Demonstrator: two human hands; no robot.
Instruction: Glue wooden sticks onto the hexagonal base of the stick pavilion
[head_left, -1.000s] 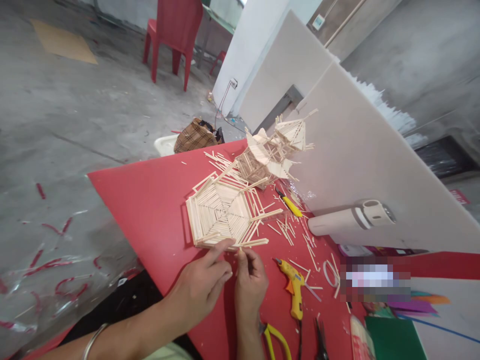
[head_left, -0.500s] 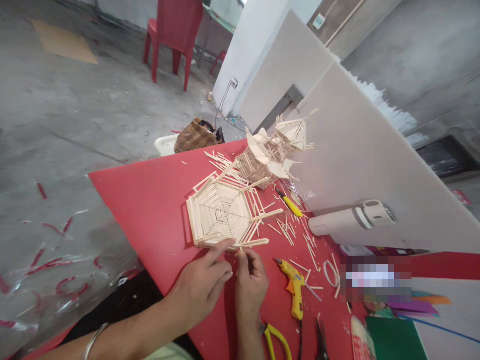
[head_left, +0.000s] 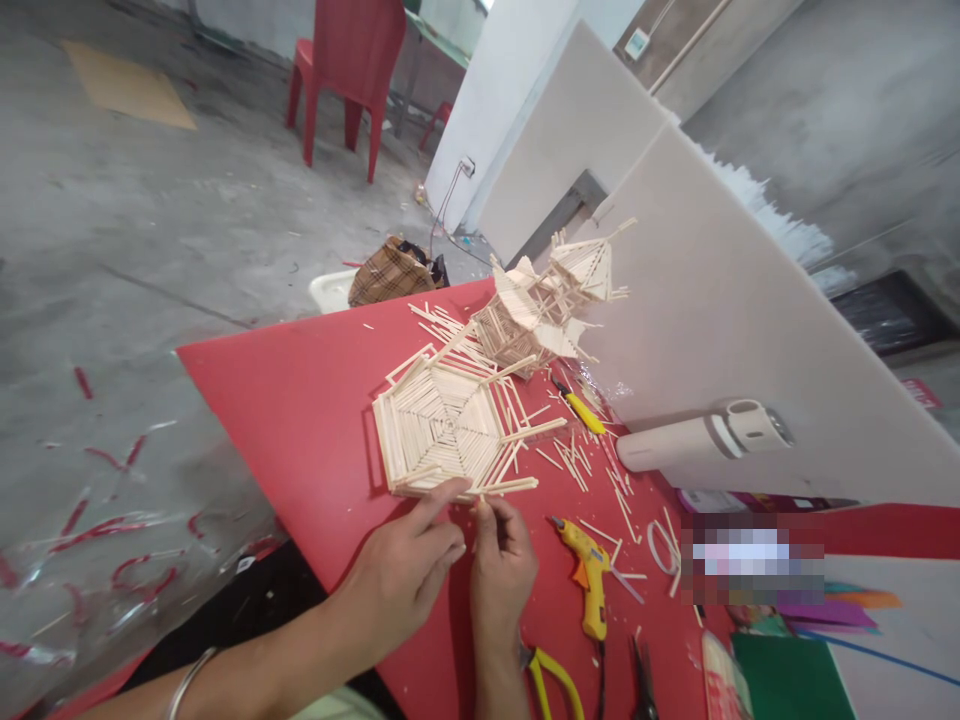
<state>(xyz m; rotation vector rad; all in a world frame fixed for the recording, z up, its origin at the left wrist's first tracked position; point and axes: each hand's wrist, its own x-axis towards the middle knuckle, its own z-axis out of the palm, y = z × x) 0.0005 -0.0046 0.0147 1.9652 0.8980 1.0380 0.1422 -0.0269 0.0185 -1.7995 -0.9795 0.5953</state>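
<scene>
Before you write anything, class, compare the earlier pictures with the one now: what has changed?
Nothing visibly changed: nothing was taken hold of or let go. The left hand still touches the stick panel, the right hand still pinches at its near edge, and the glue gun lies where it was.

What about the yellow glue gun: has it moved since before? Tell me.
No, the yellow glue gun keeps its place and angle against the pale bottle.
</scene>
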